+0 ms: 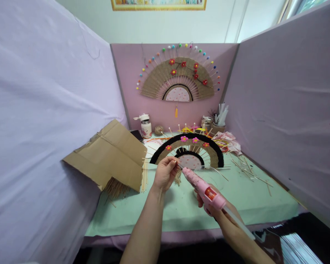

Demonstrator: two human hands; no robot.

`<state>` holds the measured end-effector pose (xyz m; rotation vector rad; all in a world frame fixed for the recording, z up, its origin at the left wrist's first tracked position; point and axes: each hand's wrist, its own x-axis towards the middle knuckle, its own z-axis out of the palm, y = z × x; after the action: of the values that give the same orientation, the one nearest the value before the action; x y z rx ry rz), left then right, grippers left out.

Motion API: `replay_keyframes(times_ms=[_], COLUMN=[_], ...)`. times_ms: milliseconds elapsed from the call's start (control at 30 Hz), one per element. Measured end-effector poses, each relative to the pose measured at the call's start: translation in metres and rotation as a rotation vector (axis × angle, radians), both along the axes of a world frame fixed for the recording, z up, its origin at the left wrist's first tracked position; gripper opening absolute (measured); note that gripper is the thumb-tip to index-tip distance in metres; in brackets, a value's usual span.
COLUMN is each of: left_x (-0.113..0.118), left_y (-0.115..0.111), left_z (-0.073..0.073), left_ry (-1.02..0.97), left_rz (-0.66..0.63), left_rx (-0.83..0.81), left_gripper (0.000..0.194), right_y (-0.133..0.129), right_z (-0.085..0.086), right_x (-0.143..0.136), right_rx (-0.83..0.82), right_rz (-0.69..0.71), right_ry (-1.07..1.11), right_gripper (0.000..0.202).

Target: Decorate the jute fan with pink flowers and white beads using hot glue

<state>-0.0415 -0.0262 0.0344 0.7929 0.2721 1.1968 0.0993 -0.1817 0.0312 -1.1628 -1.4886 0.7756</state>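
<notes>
My right hand (pixel 211 205) is wrapped round a pink hot glue gun (pixel 200 185), with a long translucent glue stick (pixel 240 223) running out of its back end. The gun's nozzle points up and left to the fingertips of my left hand (pixel 166 172). Those fingertips are pinched together on a tiny pale piece (pixel 175 162), too small to name. Just behind both hands stands a fan-shaped craft (pixel 216 156) with a black rim, pink and orange felt flowers (pixel 184 139), thin sticks and a dotted half-round centre (pixel 191 161). A tassel of twine (pixel 177 178) shows below it.
A folded cardboard sheet (pixel 112 154) leans at left over a bundle of thin sticks (pixel 117 189). Loose sticks (pixel 250 170) lie at right. A bottle (pixel 146 128), a twine ball (pixel 158 130) and a pot (pixel 217 128) stand behind. A finished-looking fan (pixel 154 82) hangs on the back panel.
</notes>
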Motion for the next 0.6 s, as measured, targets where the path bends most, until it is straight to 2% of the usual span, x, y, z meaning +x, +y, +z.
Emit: replay_keyframes(times_ms=[300,600], left_x=[-0.0001,-0.0001], left_y=[-0.0047,-0.0015], left_z=[0.0049,0.0005], left_ry=[0.0,0.002], left_rz=[-0.012,-0.009], left_rx=[0.037,0.052], left_gripper=[0.036,0.036], right_y=[0.0011,0.0023], right_z=[-0.0013,-0.0033], right_x=[-0.0008,-0.0022], right_rx=[0.031,0.128], right_rz=[-0.002,-0.077], right_ry=[-0.087,-0.082], right_gripper=[0.035,0.028])
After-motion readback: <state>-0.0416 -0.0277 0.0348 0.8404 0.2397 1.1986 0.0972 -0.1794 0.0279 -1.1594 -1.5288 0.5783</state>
